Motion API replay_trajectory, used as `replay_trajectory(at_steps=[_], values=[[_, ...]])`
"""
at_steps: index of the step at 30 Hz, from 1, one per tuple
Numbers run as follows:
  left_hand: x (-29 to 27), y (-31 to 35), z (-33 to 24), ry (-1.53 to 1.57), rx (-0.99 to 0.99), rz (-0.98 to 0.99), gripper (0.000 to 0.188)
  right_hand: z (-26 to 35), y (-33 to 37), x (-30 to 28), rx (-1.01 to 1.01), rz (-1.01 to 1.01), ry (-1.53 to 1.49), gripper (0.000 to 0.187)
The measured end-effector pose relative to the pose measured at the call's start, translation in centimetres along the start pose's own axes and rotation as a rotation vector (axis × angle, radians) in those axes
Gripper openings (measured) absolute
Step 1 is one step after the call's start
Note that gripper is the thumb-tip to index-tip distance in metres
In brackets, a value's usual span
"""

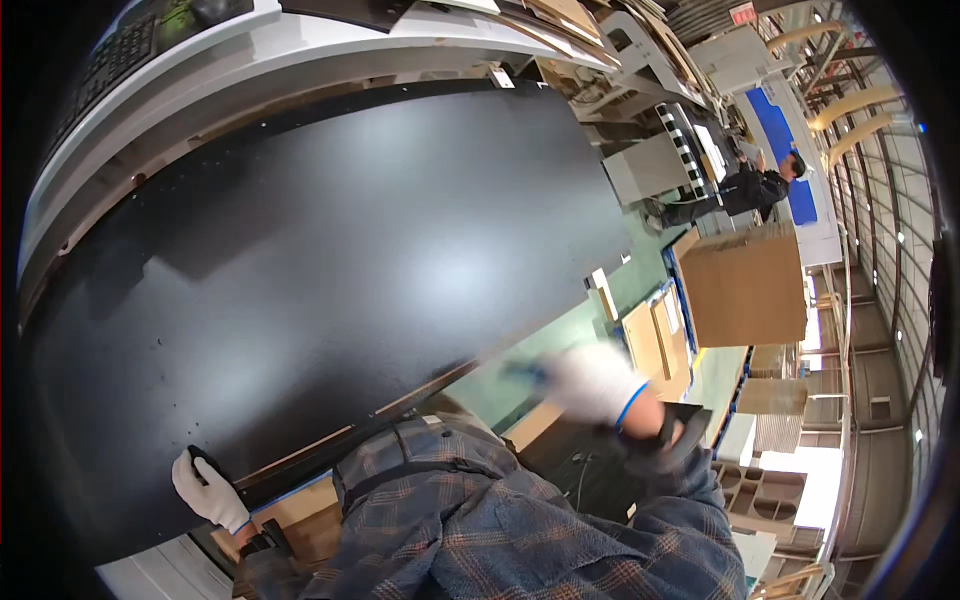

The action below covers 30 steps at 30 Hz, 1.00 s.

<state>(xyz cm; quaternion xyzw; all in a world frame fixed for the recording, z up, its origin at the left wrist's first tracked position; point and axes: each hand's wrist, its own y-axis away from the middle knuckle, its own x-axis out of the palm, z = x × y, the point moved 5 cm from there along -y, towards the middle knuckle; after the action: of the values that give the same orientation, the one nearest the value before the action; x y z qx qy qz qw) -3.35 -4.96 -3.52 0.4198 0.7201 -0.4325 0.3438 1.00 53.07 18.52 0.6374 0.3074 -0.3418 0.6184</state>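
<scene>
A large black panel [370, 230] with a glossy sheen lies in front of me, filling the left and middle of the head view. My left hand [207, 492], in a white glove, rests on the panel's near edge at the lower left. Its fingers lie along the surface with the thumb apart, and I see nothing held in them. My right hand [592, 385], gloved in white with a blue cuff, is off the panel to the right, over the floor. Motion smears it; a dark bluish patch shows at its fingertips, and I cannot make out what that is.
Beyond the panel runs a white machine frame [230, 60] with a keyboard [115, 65] at the far left. On the right stand a tall stack of brown boards [745, 285] and lower boards [655, 335]. Another person [745, 190] stands farther off by a machine.
</scene>
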Motion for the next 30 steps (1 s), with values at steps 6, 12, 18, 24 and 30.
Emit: replay_trajectory(at_steps=[6,12,18,24,30], values=[[0.4,-0.7,-0.8,0.04,0.041,0.007,0.025,-26.2,6.5,1.5,0.807,-0.217,-0.043,0.033],[0.1,-0.1,-0.6,0.196,-0.178,0.026,0.036,-32.6,3.6,6.0,0.423,-0.246,-0.532,0.036],[-2.3,2.9,-2.6,0.391,-0.401,-0.152,0.042,-36.7,-1.8,12.7,0.261,-0.206,-0.745,0.031],[-5.1,9.6,-10.2,0.48,-0.621,-0.361,0.041,-43.9,-6.7,19.5,0.263,-0.406,-0.774,0.031],[-2.2,14.6,-19.3,0.75,-0.827,-0.219,0.038,-48.7,-7.8,23.3,0.308,-0.288,-0.768,0.022]])
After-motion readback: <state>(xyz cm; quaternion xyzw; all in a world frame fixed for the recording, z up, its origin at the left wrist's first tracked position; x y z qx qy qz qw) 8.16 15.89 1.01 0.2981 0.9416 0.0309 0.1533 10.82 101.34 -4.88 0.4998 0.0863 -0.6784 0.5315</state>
